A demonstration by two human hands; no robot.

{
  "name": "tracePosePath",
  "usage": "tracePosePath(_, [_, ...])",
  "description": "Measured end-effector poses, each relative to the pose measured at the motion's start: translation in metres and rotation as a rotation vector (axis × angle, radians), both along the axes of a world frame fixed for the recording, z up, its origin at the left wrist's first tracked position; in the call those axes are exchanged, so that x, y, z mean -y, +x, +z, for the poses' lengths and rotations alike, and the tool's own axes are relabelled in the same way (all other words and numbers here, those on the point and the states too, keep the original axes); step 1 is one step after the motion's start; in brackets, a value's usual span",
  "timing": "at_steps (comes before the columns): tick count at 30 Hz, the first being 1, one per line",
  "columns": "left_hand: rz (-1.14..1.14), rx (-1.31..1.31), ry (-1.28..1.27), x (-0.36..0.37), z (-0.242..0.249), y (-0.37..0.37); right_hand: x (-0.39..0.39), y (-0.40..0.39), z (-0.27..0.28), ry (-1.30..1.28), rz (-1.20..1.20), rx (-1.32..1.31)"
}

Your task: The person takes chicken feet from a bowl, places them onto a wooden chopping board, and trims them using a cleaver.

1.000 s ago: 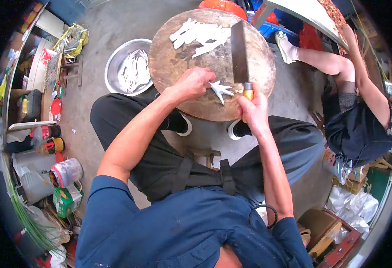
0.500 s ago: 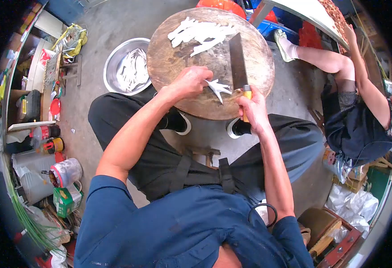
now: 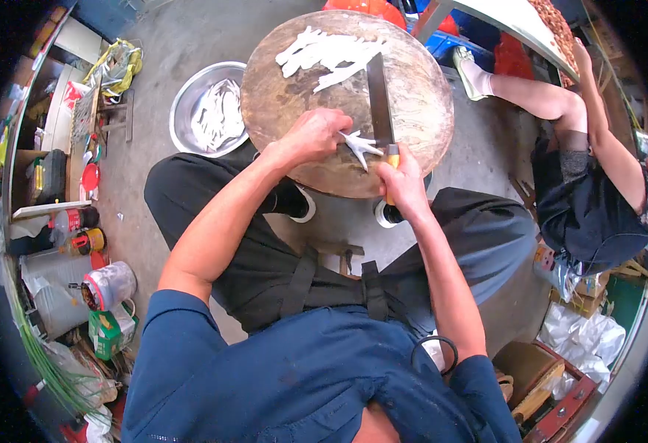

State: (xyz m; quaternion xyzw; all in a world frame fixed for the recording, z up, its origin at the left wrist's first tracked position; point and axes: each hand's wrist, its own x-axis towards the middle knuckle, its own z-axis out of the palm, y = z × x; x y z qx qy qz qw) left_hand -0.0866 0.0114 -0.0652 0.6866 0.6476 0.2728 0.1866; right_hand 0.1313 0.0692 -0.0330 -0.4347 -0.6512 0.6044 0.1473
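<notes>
In the upper middle, the left hand [image 3: 318, 135] grasps a chicken foot [image 3: 361, 146] over a round board [image 3: 424, 111]; the right hand [image 3: 405, 181] clenches a cleaver [image 3: 380, 100].

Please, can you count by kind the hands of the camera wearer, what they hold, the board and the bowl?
Hands: 2 (left hand, right hand)
Cleaver: 1
Chicken foot in left hand: 1
Board: 1
Bowl: 1
Total: 6
Pieces piled on the board or in the bowl overlap too much to count.
</notes>
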Motion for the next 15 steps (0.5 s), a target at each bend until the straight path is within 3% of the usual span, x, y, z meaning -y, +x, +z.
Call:
tracePosePath(3, [0.003,-0.003,-0.001,0.001,-0.005,0.000,-0.002,0.000,0.008,0.029,-0.004,0.095])
tracePosePath(5, [-0.009,-0.016,0.012,-0.001,-0.006,0.000,-0.010,0.000,0.002,-0.076,-0.025,-0.042])
tracePosePath(8, [-0.008,-0.002,0.028,0.001,-0.005,-0.003,-0.008,0.007,0.019,-0.138,-0.083,-0.022])
tracePosePath(15, [-0.143,0.011,0.128,-0.012,-0.004,-0.003,-0.010,0.012,0.024,-0.002,-0.115,-0.126])
